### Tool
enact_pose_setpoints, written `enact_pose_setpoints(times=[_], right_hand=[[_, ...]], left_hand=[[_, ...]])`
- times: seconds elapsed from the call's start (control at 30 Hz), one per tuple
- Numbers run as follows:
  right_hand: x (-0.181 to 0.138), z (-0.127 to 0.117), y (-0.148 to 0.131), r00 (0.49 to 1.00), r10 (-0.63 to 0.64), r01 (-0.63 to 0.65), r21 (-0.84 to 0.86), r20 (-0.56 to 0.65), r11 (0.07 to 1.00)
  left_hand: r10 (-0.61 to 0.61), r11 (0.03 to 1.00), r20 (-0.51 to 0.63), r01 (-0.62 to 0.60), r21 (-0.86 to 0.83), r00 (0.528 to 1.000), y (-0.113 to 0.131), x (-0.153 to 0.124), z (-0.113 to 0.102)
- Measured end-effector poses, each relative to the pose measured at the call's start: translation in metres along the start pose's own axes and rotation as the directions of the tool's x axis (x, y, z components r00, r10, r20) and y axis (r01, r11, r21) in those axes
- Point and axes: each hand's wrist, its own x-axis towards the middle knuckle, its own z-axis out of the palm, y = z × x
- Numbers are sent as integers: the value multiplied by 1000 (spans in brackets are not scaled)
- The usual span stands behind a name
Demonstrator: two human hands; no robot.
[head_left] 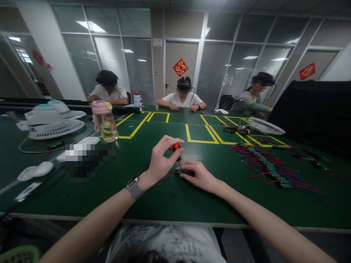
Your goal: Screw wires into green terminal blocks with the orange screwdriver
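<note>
My left hand [164,157] grips an orange and black screwdriver [177,150] by its handle, with the thumb and fingers closed round it. The screwdriver stands nearly upright, its thin shaft pointing down at a small dark circuit board [179,171] on the green table. With its fingers closed on that board, my right hand [197,174] rests on the tabletop and hides much of it. A red wire [164,179] runs from the board to the left. Whether the tip sits in a screw is too small to tell.
Several circuit boards with red and blue wires [270,166] lie in a row on the right. A pink-lidded bottle [105,122] and white fan parts [56,120] stand left. Yellow tape [203,141] marks the green table [137,208]. Several people sit across it. A black screen-like panel [315,113] rises right.
</note>
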Motion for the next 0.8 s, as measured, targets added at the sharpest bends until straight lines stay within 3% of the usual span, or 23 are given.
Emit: enact_pose_setpoints(times=[0.13,0.37,0.8], right_hand=[[-1,1,1,1000,-24,25,13,-16,1000],[0,3,5,992,-57,58,1,-110,998],[0,1,4,994,-26,32,48,-110,998]], left_hand=[[65,997,-17,-64,53,998,0,1,-3],[84,993,67,-89,72,994,2,-7,0],[-10,1000,143,13,-16,990,-4,-22,13]])
